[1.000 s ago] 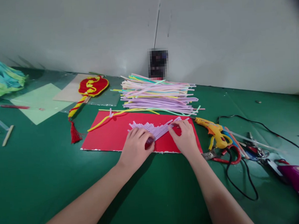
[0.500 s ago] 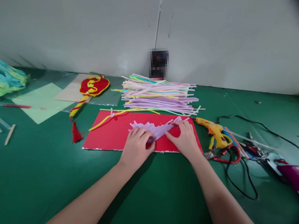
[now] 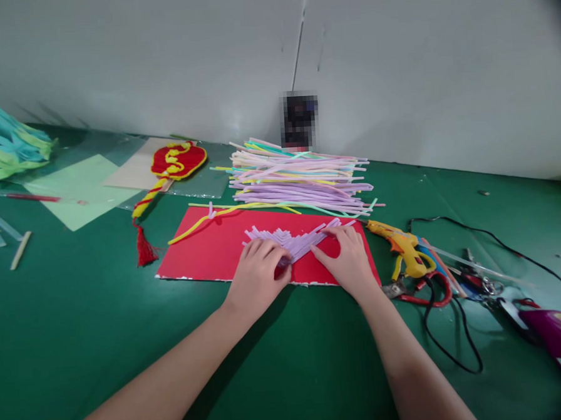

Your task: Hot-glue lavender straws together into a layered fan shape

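Observation:
A red card sheet [image 3: 207,248] lies on the green table. On it sits a V-shaped fan of short lilac pipe-cleaner pieces [image 3: 295,240]. My left hand [image 3: 258,277] rests on the fan's left side, fingers curled down onto the pieces. My right hand [image 3: 349,261] presses on the right side, fingertips on the lilac pieces. A yellow pipe cleaner [image 3: 224,214] lies along the card's far edge.
A pile of pastel pipe cleaners [image 3: 297,178] lies behind the card. A yellow glue gun [image 3: 405,248], red scissors [image 3: 426,293], a black cord and a purple tool [image 3: 555,336] are at right. A red and yellow tasselled ornament [image 3: 174,164], paper sheets and teal paper leaves [image 3: 4,149] are at left.
My right thumb has moved a little left along the lilac fan. Both hands otherwise stay in place; the view has drifted slightly.

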A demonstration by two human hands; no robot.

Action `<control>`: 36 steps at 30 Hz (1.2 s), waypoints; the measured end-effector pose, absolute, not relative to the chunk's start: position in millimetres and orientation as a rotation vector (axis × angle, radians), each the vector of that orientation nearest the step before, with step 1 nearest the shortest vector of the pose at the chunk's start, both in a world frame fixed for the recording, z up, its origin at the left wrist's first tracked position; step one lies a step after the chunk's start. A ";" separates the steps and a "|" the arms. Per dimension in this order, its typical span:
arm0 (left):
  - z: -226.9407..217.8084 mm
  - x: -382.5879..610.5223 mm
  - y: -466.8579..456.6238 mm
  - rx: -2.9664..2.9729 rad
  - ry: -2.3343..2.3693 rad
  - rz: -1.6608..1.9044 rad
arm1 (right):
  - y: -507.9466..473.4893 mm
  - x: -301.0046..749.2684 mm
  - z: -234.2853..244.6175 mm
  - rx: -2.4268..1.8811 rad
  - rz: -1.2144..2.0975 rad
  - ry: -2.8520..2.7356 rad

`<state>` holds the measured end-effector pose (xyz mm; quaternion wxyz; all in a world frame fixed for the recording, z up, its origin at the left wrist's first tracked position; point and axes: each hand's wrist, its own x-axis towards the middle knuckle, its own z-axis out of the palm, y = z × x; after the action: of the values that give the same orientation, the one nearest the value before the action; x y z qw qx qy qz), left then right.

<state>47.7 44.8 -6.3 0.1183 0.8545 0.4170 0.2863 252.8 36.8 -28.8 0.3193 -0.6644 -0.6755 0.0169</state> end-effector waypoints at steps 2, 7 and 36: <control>-6.0 47.6 45.1 2.499 1.218 0.838 | 37.0 251.9 -28.4 -1.744 0.043 -1.768; -5.0 48.2 45.4 2.501 1.220 0.834 | 39.0 246.6 -28.8 -1.792 -0.014 -1.714; -6.4 47.8 45.4 2.508 1.220 0.831 | 39.0 232.3 -26.6 -1.918 -0.024 -1.580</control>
<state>47.8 45.4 -6.4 0.1156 0.8561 0.4164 0.2835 232.3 39.0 -26.6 0.3226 -0.7305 -0.6018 -0.0092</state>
